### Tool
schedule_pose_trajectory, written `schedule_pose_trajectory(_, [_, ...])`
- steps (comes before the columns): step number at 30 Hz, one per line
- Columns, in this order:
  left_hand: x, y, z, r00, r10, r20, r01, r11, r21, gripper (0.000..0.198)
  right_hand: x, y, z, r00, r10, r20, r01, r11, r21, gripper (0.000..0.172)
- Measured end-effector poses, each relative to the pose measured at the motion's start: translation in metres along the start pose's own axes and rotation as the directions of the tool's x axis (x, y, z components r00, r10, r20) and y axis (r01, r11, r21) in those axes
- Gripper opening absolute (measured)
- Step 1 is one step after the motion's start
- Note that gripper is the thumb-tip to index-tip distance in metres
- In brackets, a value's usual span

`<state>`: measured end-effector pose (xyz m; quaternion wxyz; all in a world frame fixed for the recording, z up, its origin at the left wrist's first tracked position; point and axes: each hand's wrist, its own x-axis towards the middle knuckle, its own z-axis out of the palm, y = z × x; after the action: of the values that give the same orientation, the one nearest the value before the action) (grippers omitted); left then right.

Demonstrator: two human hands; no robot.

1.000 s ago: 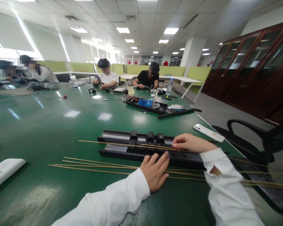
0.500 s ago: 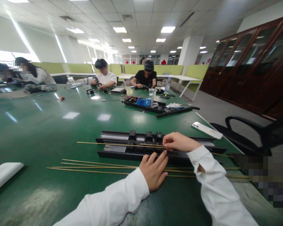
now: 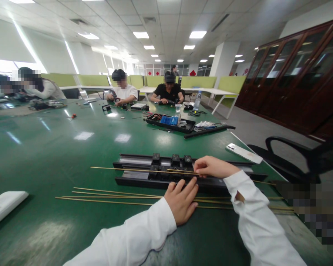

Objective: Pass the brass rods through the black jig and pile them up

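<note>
Two long black channel rails [image 3: 138, 181] with clear strips inside lie side by side on the green table, with several small black blocks [image 3: 175, 160] set along them. Above the blocks run thin brass rods [image 3: 119, 169], pinched between the thumb and fingertips of my right hand [image 3: 215, 167]. My left hand [image 3: 181, 202] lies with spread fingers at the near rail's front edge, its fingertips by the rail. Under that hand pass several loose brass rods [image 3: 100, 195], partly hidden by it. My right hand covers part of the rails.
A white phone [image 3: 244, 153] rests near the right table edge. Farther back are a black tray [image 3: 183, 128] with a blue part, a black strip [image 3: 209, 132] and a water bottle [image 3: 197, 101]. A white object [image 3: 7, 207] is at left. Other people work across the table.
My right hand has shifted slightly to the right, and the end of a rod near it has moved the same way. My left hand has stayed in place.
</note>
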<state>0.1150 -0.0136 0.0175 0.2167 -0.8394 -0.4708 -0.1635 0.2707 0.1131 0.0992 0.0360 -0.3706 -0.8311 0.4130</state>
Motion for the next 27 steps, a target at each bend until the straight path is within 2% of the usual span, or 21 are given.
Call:
schedule_pose_trajectory(17, [-0.001,-0.002,-0.001,1.000,0.007,-0.002,-0.007,1.000,-0.010,0.047,-0.003,0.012,-0.007,0.998,0.059,0.032,-0.062,0.995,0.074,0.020])
schedule_pose_trajectory(27, [-0.002,-0.002,0.000,1.000,-0.004,0.015,0.004,1.000,-0.019,0.047,-0.015,0.013,-0.015,0.996,0.085,0.005,-0.085,0.996,0.035,0.022])
